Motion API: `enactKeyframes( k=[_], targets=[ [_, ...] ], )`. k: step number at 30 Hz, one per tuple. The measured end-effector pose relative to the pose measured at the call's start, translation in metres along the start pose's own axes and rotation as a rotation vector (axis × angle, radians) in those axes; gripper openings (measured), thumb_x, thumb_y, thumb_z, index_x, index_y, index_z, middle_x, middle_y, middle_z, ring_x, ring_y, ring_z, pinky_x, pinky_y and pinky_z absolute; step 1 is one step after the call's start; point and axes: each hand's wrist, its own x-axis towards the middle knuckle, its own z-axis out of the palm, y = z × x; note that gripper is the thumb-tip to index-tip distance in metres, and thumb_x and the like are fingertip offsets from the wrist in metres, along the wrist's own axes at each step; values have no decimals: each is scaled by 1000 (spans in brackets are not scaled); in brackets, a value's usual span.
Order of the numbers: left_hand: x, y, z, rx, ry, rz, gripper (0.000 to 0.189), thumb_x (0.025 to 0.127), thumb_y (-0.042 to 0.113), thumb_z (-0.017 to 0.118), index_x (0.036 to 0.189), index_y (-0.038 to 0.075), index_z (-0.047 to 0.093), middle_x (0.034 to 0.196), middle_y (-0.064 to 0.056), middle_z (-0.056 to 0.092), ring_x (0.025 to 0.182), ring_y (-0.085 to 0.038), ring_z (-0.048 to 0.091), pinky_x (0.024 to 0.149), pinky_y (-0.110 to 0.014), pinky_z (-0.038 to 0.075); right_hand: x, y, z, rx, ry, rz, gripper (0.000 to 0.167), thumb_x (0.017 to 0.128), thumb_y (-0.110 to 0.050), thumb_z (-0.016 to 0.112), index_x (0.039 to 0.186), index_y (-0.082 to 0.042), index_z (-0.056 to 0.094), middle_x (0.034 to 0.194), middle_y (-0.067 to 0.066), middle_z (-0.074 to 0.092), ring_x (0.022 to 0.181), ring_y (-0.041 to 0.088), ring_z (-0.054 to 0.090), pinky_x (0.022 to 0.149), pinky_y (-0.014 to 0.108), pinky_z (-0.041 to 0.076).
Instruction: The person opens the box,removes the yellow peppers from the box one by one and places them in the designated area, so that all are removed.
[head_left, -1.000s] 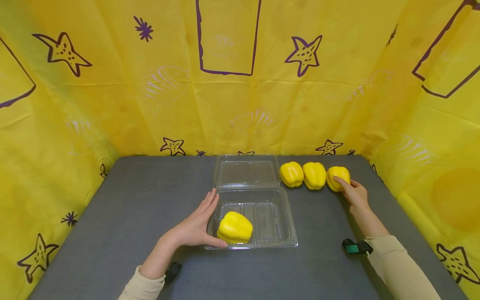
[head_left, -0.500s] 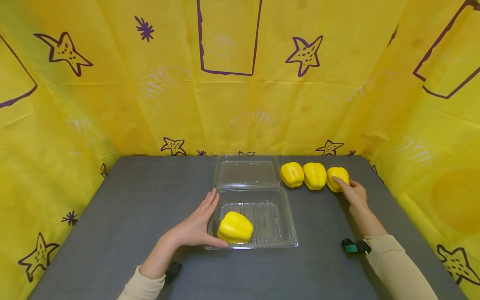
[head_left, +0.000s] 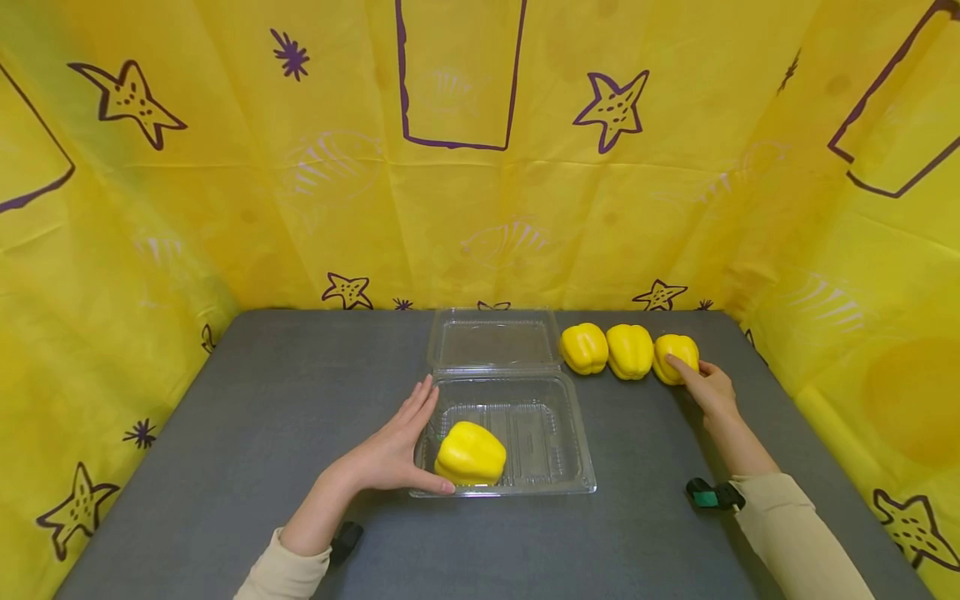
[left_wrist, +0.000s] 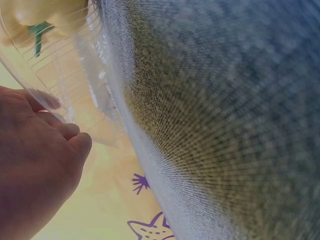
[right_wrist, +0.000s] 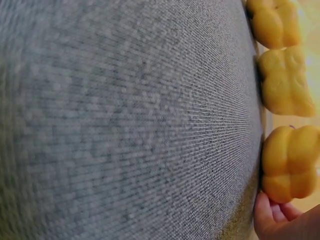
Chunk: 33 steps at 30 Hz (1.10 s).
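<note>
In the head view my left hand (head_left: 386, 454) lies along the left side of a clear plastic clamshell container (head_left: 585, 450). Its fingers stretch along the side wall and the thumb touches the front rim. A yellow bell pepper (head_left: 470, 454) lies on its side in the container's front left; its green stem (left_wrist: 39, 35) shows through the wall in the left wrist view. On the far right, my right hand (head_left: 712, 392) grips the rightmost yellow bell pepper (head_left: 675, 348) of a row, thumb on its near face. That pepper rests on the table; some gripping fingers are hidden behind it.
Two more yellow bell peppers, a middle one (head_left: 630, 352) and a left one (head_left: 583, 348), stand beside the container's lid (head_left: 492, 343), which is folded back flat. Yellow patterned cloth (head_left: 480, 208) walls the grey table (head_left: 300, 400) at the back and sides.
</note>
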Motion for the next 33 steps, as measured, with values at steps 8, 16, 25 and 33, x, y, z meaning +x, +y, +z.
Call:
enactKeyframes(
  k=[8, 16, 25, 33],
  targets=[
    [1, 1, -1, -4, -3, -2, 137, 62, 65, 82, 157, 5, 3, 162, -3, -14, 148, -26, -9, 113, -56, 16, -4, -1, -2, -1, -4, -20, 101, 88, -62, 56, 152, 7, 18, 152, 31, 26, 133, 42, 31, 110, 52, 28],
    [1, 1, -1, 1, -2, -1, 137, 62, 65, 82, 157, 6, 2, 163, -4, -14, 148, -26, -9, 114, -56, 15, -14, -4, 1, 63, 54, -80, 100, 88, -58, 61, 154, 1, 14, 154, 25, 24, 137, 39, 28, 111, 50, 25],
    [1, 0, 0, -3, -8, -9, 137, 62, 65, 82, 157, 5, 3, 162, -3, -14, 148, -26, -9, 113, -56, 16, -34, -15, 4, 141, 212, -159, 84, 88, -52, 65, 152, -11, 31, 155, 10, 29, 140, 31, 25, 110, 47, 28],
    [0, 1, 0, -22, -11, -19, 137, 62, 64, 83, 157, 6, 2, 162, -2, -15, 148, -25, -9, 113, -57, 17, -57, -31, 16, 184, 185, -181, 77, 88, -52, 65, 149, -14, 37, 152, 8, 34, 136, 27, 29, 107, 47, 29]
  ],
)
